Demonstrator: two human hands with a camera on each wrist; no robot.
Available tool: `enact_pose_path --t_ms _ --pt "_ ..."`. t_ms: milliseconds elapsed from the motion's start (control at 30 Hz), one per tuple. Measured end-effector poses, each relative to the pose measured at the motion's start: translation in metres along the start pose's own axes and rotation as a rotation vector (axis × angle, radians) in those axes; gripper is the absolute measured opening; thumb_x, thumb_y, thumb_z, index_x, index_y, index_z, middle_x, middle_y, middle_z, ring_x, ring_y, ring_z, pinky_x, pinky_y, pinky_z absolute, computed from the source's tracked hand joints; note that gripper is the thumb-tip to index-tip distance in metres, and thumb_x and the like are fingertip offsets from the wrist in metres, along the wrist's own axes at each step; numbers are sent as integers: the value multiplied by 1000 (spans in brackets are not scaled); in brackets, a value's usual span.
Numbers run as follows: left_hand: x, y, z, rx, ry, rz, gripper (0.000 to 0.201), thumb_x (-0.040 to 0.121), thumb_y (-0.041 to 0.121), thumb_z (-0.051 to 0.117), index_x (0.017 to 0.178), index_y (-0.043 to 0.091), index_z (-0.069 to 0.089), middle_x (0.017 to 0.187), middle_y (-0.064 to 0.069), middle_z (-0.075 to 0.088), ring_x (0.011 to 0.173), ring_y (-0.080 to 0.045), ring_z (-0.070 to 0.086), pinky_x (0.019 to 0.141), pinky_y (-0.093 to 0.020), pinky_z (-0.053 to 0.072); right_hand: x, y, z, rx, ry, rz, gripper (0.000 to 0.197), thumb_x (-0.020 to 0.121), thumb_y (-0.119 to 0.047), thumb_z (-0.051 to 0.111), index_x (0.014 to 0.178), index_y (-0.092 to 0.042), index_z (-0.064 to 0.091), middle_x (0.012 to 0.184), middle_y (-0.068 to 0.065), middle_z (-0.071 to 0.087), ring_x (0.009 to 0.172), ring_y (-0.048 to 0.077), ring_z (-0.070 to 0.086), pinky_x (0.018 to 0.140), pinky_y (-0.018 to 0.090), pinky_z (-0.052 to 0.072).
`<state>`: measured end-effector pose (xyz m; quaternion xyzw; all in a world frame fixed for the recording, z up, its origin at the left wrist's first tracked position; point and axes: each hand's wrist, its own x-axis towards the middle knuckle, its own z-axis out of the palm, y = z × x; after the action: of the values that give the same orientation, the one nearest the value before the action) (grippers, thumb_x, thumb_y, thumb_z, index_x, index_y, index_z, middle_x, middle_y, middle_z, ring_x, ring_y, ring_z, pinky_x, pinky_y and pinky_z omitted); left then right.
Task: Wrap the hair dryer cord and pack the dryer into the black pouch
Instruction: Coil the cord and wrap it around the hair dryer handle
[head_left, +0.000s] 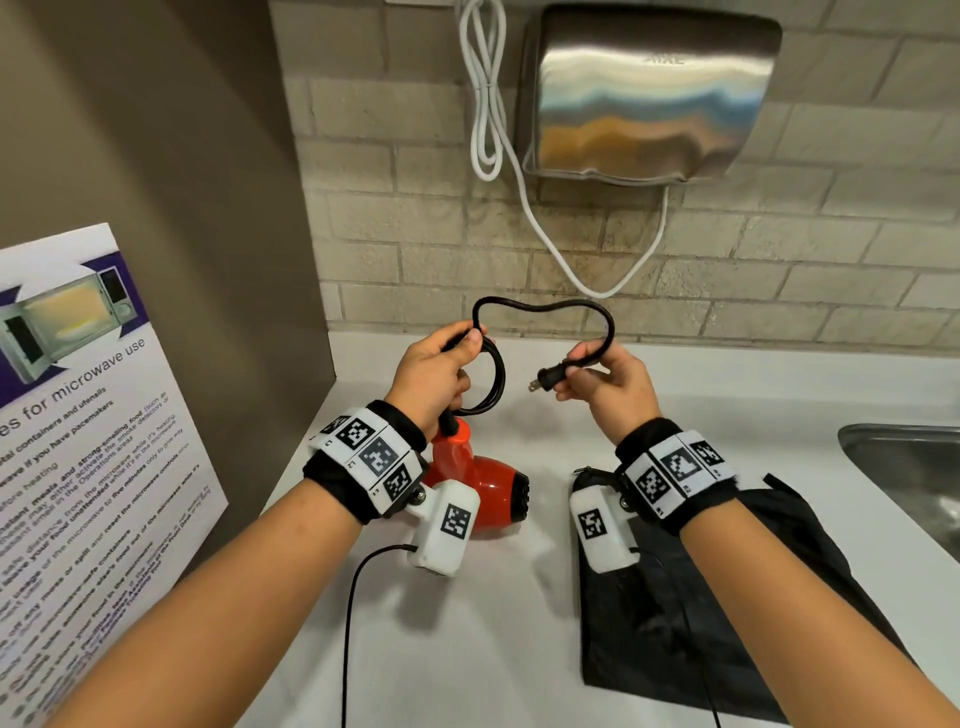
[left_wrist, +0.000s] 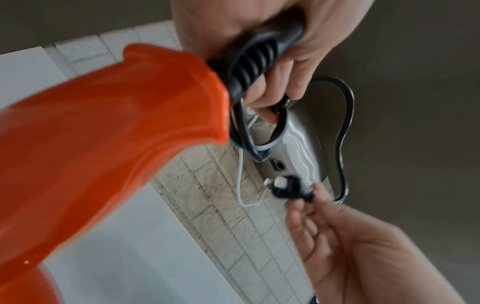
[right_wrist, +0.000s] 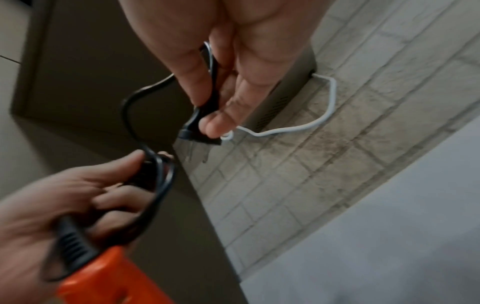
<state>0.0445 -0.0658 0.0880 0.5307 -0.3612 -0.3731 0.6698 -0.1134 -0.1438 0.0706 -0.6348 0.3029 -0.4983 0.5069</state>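
The red-orange hair dryer (head_left: 480, 493) hangs just above the white counter (head_left: 493, 623), under my left wrist, and fills the left wrist view (left_wrist: 103, 154). My left hand (head_left: 441, 364) grips looped coils of its black cord (head_left: 545, 306) above the handle. My right hand (head_left: 597, 374) pinches the cord just behind the plug (head_left: 545, 378), prongs pointing left. A loose arc of cord runs between both hands. The black pouch (head_left: 691, 623) lies flat on the counter under my right forearm. In the right wrist view the plug (right_wrist: 197, 131) sits between thumb and fingers.
A steel hand dryer (head_left: 649, 98) with a white cable (head_left: 488, 104) hangs on the brick wall behind. A microwave notice (head_left: 78, 441) leans on the brown panel at the left. A steel sink (head_left: 909, 478) lies at the right edge.
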Motion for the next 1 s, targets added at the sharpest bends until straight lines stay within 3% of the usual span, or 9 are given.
enact_pose_path --t_ms 233,333,433,567,633,733,833,900,1000 --pt "-3 1 6 -33 -13 26 13 93 19 50 89 20 62 78 5 51 55 -7 34 35 -14 21 -16 -14 24 35 -157 -161 34 78 19 54 75 -15 51 74 7 55 56 3 60 57 19 53" --pt "-5 1 9 -21 -17 31 13 93 22 50 90 22 62 78 4 56 58 -9 39 35 -14 22 -18 -9 30 -160 -135 -286 35 76 7 64 75 -26 51 74 -5 57 64 -1 57 63 13 48" --pt "-7 1 10 -8 -17 45 14 93 23 50 95 20 63 80 4 57 60 -9 42 36 -15 24 -15 -7 33 -312 -82 -361 37 76 0 67 73 -32 48 76 -7 55 67 5 55 65 13 46" --pt "-8 0 10 92 -9 84 16 92 27 52 98 21 65 100 -1 58 63 -6 44 39 -11 31 -14 -3 38 -436 -68 -452 18 73 0 69 70 -10 54 73 -13 46 66 -2 48 65 7 40" --pt "-8 0 11 120 -15 102 14 91 27 53 93 25 66 107 -3 54 66 -5 46 43 -12 33 -14 -2 41 -503 -69 -495 22 71 1 69 66 -9 50 69 -15 39 64 -2 43 63 6 38" --pt "-12 -1 14 61 -95 44 14 92 24 51 91 23 65 90 -3 55 60 -8 41 38 -15 30 -11 -1 45 -499 29 -468 30 71 5 61 71 -14 38 67 -12 36 60 -4 42 58 5 35" --pt "-18 -2 15 -15 -188 7 16 94 21 47 91 21 63 84 1 58 51 -5 46 35 -16 30 -5 -2 47 -454 53 -429 26 73 10 51 89 -10 46 77 -9 44 70 -11 48 64 -1 36" --pt "-19 -2 15 -28 -204 21 17 95 18 45 92 21 62 90 2 61 45 -4 51 34 -15 32 -2 2 46 -535 -3 -407 37 76 10 47 108 -8 52 94 1 55 84 0 54 78 5 40" --pt "-20 -1 15 -18 -188 28 17 94 16 46 103 22 59 87 2 58 42 -3 51 33 -14 31 0 8 43 -724 -52 -504 49 76 1 46 124 -11 47 106 15 59 94 24 58 84 32 49"
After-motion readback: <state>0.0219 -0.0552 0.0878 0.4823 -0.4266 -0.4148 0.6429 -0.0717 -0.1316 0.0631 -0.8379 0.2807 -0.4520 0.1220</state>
